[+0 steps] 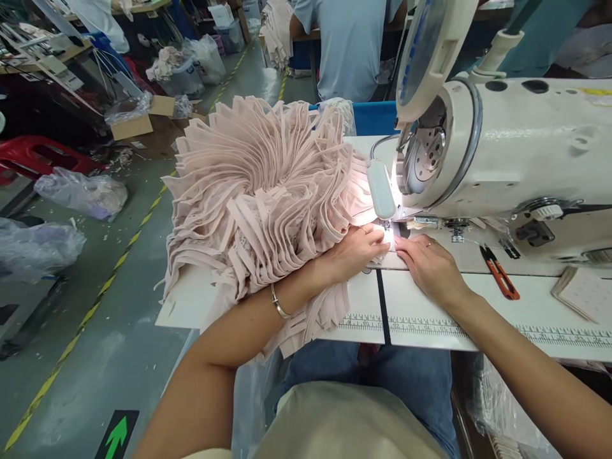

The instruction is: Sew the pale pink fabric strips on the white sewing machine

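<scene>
My left hand (361, 252) is closed on the edge of a pale pink fabric piece (386, 241), just left of the needle area of a white sewing machine (516, 146). From the other side my right hand (430, 264) pinches the same fabric with its fingers together, close to the presser foot. The exact grip of the fingertips is washed out by the bright lamp light. A large heap of pale pink fabric pieces with straps (258, 191) fans out to the left of the machine, partly behind and under my left forearm.
Orange thread snips (500, 274) lie right of my right hand, near a paper pad (581, 293). A printed ruler (425, 325) runs along the table's front edge. A round magnifier (425, 57) hangs above the needle area. A person in a blue shirt (352, 51) sits ahead.
</scene>
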### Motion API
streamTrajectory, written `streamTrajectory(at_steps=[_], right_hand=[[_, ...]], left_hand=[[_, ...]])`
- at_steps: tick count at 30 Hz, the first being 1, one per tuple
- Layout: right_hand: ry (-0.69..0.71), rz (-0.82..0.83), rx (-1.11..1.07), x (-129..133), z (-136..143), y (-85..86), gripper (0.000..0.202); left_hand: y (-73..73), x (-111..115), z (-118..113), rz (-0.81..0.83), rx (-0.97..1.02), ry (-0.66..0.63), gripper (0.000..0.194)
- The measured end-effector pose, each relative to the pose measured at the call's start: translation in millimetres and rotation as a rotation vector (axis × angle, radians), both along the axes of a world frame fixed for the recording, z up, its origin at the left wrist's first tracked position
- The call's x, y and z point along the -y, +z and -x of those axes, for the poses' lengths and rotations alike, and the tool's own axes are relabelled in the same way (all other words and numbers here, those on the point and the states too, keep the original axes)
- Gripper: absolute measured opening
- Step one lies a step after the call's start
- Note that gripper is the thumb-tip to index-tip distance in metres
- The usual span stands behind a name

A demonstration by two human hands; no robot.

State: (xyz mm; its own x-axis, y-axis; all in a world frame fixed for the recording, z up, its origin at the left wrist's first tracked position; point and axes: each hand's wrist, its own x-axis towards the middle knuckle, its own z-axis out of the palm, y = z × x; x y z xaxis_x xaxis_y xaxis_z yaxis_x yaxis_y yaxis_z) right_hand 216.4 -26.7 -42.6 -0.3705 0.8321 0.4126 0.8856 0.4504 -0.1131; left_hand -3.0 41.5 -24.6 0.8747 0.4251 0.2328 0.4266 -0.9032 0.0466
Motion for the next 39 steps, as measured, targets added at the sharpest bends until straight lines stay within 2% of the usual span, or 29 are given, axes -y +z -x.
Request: streamTrajectory(at_steps=[4,7,11,14,17,19,21,24,30,35,39], right_hand=[[0.09,-0.219,0.071,2,3,2.9,0.017],[0.082,-0.279,0.107,1,11,6.5,0.016],[0.031,-0.268,0.118,-2,21,7.6,0.029],[-0.02,-0.263,-0.01,-4,23,6.5,0.029],[-0.071,-0.197,-0.196,-4,19,7.3,0.02],[-0.07,-0.145,-0.243,-4,15,8.7,0.018],[-0.05,-0.125,-0.235,-2,11,9.5,0.018],[-0.013,-0.147,-0.204,1,6,8.6,0.021],[0.06,-0.115,-0.126,6,4,7.0,0.029],[0.048,-0.051,-0.159,0,3,9.9,0.037],[0.038,-0.061,-0.191,-2,3,9.0,0.036]], left_hand=[[-1.7,0,1,-0.07,0.012,-0.033,0.028],[1.0,4,-1,-0.163,-0.033,-0.03,0.03],[6.8,9,-5,-0.198,-0.087,-0.079,0.036],[9.3,12,-6,-0.199,-0.091,-0.104,0.036],[7.3,13,-6,-0.202,-0.079,-0.058,0.034],[3.7,13,-5,-0.195,-0.048,-0.004,0.032],[-0.4,11,-4,-0.172,-0.003,0.021,0.029],[-4.9,8,-3,-0.127,0.044,-0.01,0.026],[-6.1,2,-5,-0.054,0.096,-0.038,0.028],[-7.3,4,-1,0.043,0.139,0.004,0.026],[-14.7,5,4,0.086,0.155,0.045,0.028]])
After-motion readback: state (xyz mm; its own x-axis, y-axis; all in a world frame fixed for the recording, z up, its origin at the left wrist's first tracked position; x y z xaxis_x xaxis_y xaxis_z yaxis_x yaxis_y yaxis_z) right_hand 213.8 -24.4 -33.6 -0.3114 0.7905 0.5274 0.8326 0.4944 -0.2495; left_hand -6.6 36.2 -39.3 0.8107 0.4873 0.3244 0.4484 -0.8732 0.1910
